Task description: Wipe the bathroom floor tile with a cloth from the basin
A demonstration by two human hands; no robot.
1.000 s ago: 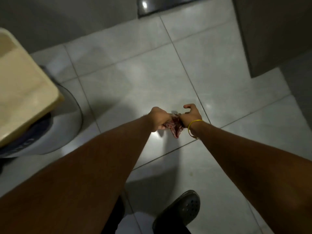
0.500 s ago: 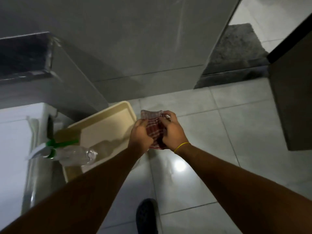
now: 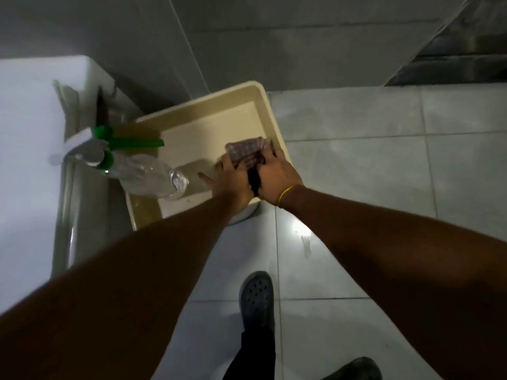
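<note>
- Near the centre of the frame, the left hand (image 3: 233, 178) and the right hand (image 3: 275, 178) press close together, both curled around a red checked cloth (image 3: 247, 150); the fingers are closed on its bunched near end, while its far end sticks out flat beyond them.
- The cloth sits over the right-hand corner of a cream basin (image 3: 270, 116), just inside its rim.
- In the basin's left part, towards the middle left of the frame, lies a clear spray bottle (image 3: 148, 175) with a green trigger.
- Pale floor tile (image 3: 356, 174) fills the right side; a wet glint shows at the lower centre.
- My reading: the cloth is being gathered or wrung at the basin, and no wiping is under way.
- Next, the cloth needs lowering to the tile, which calls for bending down and spreading it flat.
</note>
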